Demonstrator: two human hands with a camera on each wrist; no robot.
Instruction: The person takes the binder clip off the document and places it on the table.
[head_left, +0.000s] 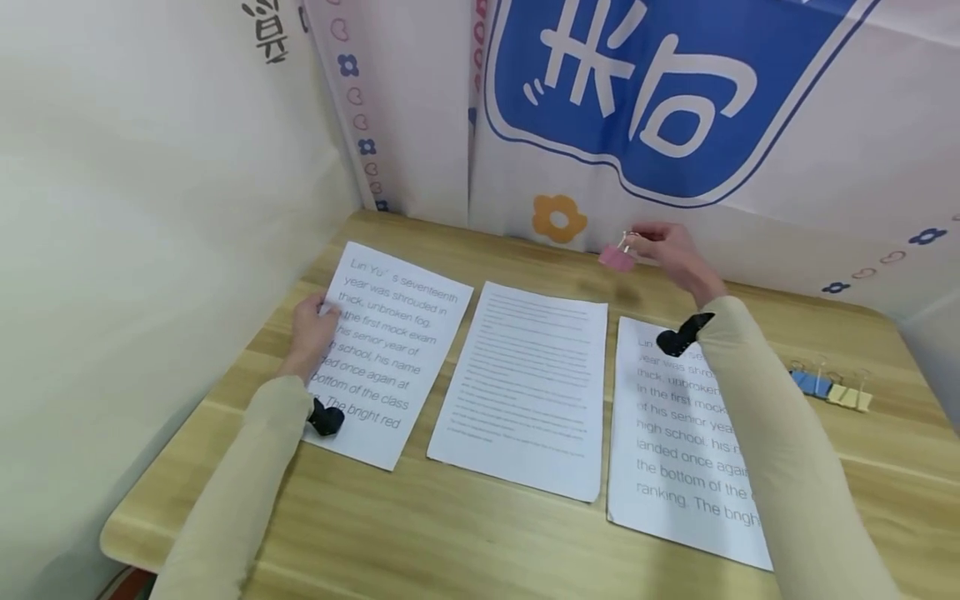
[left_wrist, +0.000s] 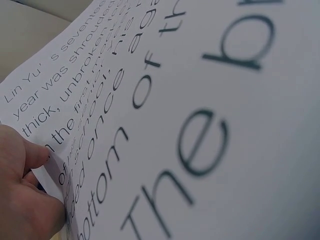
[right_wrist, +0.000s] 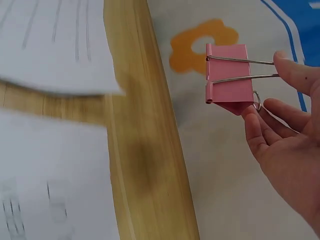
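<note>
My right hand (head_left: 671,254) holds a pink binder clip (head_left: 617,257) by its wire handles, raised above the back of the table. In the right wrist view the thumb lies at the handle ends of the clip (right_wrist: 230,72), with the other fingers below it. My left hand (head_left: 311,333) pinches the left edge of the left printed sheet (head_left: 390,350), thumb on top. That sheet (left_wrist: 165,115) fills most of the left wrist view and bends near the thumb; whether it is one page or several, I cannot tell.
A small-print paper stack (head_left: 525,392) lies mid-table. Right of it is a large-print stack (head_left: 675,467), partly covered by my right sleeve. A blue binder clip (head_left: 811,383) and a yellow binder clip (head_left: 850,397) sit at the right. A printed sheet wall (head_left: 420,125) borders the wooden table (head_left: 360,533).
</note>
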